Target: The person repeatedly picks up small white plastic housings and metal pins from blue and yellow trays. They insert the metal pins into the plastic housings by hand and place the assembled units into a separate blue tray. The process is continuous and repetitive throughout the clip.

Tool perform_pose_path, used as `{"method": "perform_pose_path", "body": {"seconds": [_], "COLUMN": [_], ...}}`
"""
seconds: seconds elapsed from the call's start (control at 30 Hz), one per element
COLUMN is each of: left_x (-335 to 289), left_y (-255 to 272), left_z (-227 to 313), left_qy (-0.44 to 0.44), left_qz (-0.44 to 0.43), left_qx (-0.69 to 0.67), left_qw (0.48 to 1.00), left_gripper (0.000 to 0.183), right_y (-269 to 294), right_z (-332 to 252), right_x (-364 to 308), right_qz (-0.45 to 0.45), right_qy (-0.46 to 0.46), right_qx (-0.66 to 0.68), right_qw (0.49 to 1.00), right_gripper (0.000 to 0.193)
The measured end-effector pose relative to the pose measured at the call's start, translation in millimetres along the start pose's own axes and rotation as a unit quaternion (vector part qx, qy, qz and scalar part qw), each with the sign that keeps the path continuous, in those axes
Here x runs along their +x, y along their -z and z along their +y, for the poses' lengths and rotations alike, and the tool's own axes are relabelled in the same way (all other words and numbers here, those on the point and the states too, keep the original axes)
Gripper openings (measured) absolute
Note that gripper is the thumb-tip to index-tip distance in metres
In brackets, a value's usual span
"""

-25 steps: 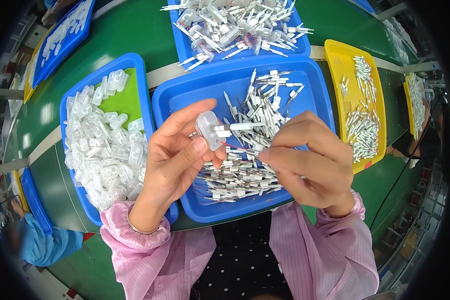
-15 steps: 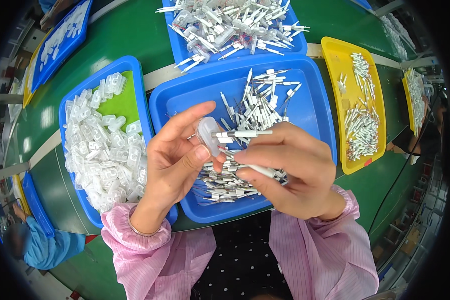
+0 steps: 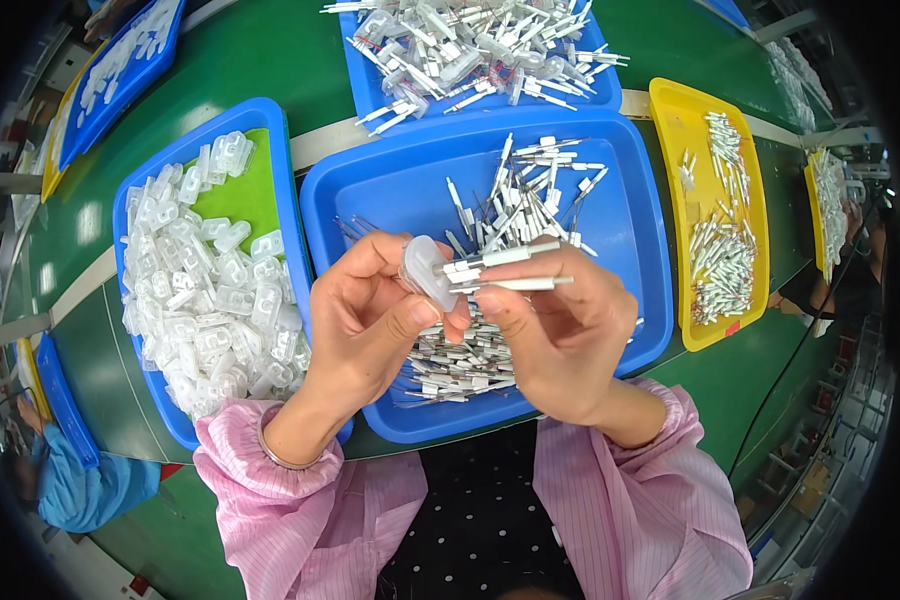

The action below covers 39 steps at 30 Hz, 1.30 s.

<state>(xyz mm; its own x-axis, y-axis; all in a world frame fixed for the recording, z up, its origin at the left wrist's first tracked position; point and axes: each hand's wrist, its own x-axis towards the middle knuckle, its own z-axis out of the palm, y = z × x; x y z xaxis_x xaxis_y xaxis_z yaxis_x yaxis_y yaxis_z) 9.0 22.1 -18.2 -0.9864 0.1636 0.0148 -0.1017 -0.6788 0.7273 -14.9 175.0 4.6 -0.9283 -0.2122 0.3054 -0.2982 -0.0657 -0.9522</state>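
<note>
My left hand [image 3: 358, 330] pinches a translucent plastic housing [image 3: 428, 272] between thumb and fingers. Two white rods with thin metal ends stick out of its right side: an upper rod [image 3: 505, 256] and a lower rod [image 3: 526, 284]. The fingers of my right hand [image 3: 575, 350] are closed around these rods, with the thumb under the lower one. Both hands are above a blue tray [image 3: 370, 185] of loose white rods [image 3: 460, 365]. Where the rods enter the housing is partly hidden.
Left stands a blue tray [image 3: 288, 190] heaped with translucent housings [image 3: 195, 300] on a green sheet. Farther back, another blue tray [image 3: 610, 95] holds assembled pieces. A yellow tray [image 3: 670, 95] with white rods lies right. At the left edge, a person in a blue sleeve [image 3: 95, 490] sits.
My right hand has moved up and left, bringing the lower rod close beside the upper one against the housing. The housing has tilted slightly, and my left fingers have drawn in around it.
</note>
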Motion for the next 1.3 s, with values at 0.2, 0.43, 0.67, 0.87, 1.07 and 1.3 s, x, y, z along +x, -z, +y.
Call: {"method": "perform_pose_path", "body": {"seconds": [0.2,0.43,0.67,0.87,1.07,1.3], "left_x": [2.0,3.3,9.6,16.2,13.4,8.5], "left_y": [1.6,5.2,-10.8,3.7,0.8,0.2], "left_z": [1.9,3.2,9.1,20.2,15.8,18.2], "left_qy": [-0.067,-0.022,-0.074,-0.016,0.009,0.005], "left_qz": [-0.005,-0.038,0.035,0.131,0.114,0.12], "left_qx": [0.134,0.116,0.202,0.282,0.327,0.334], "left_qw": [0.989,0.992,0.976,0.95,0.938,0.935], "left_gripper": [0.026,0.026,0.041,0.033,0.025,0.023], "right_y": [-5.4,3.0,23.7,53.8,52.2,113.8], "right_z": [10.6,12.4,0.9,34.9,64.8,38.0], "right_x": [-1.1,0.4,21.2,143.1,175.4,132.8], "right_qz": [0.01,-0.012,-0.04,0.049,0.091,0.001], "right_qy": [0.064,0.028,-0.025,-0.101,-0.149,-0.056], "right_qx": [-0.031,0.014,-0.016,-0.081,-0.073,-0.303], "right_qw": [0.997,0.999,0.999,0.99,0.982,0.951], "right_gripper": [0.012,0.005,0.005,0.023,0.017,0.021]}}
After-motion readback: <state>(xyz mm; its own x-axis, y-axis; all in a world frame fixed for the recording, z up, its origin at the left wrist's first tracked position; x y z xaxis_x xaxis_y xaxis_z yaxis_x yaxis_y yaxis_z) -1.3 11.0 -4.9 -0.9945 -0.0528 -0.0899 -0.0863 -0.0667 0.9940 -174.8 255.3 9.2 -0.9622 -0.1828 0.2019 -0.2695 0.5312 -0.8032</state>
